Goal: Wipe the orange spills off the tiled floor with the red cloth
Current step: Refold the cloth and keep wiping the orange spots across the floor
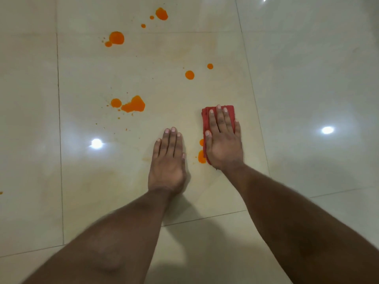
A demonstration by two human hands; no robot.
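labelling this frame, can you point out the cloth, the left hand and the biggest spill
cloth (pixel 207 117), head view, bare left edge.
left hand (pixel 167 160), head view, back of hand.
biggest spill (pixel 135 105), head view, its middle.

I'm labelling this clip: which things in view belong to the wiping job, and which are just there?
Belongs to the job:
red cloth under the right hand
orange spills
tiled floor

Just there:
left hand, flat on the floor
light reflections

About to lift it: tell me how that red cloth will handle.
The red cloth lies folded flat under the right hand, so it probably flops and unfolds when lifted. It looks light. On the glossy floor it likely slides easily.
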